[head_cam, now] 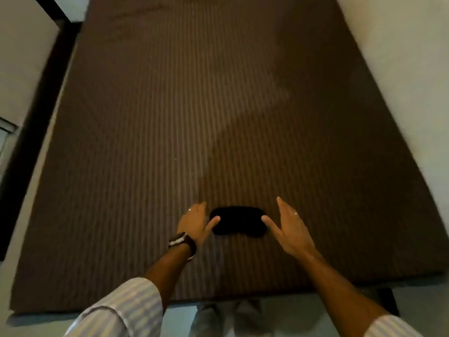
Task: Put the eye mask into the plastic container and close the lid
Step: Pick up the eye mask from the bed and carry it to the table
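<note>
Eye mask: a black, soft-looking oblong with rounded ends, lying flat with its long side running left to right; it is so dark that no strap or stitching can be made out.
Place: on the brown striped bedcover, near the edge closest to the person, between the two hands.
Left hand: spread open beside the mask's left end, fingers apart and reaching forward, thumb tip touching or just over that end; nothing is held.
Right hand: also spread open, on edge beside the mask's right end, thumb tip touching or just over that end; nothing is held.
Rings: a pale ring shows on a finger of the left hand, another on the right.
Wrist: a watch with a dark strap sits on the left wrist.
Sleeves: pale striped shirt sleeves, pushed up the forearms.
Bedcover: thin light stripes run away from the person; the cloth lies smooth, with a paler patch across the middle.
Surroundings: pale floor on both sides of the bed.
</note>
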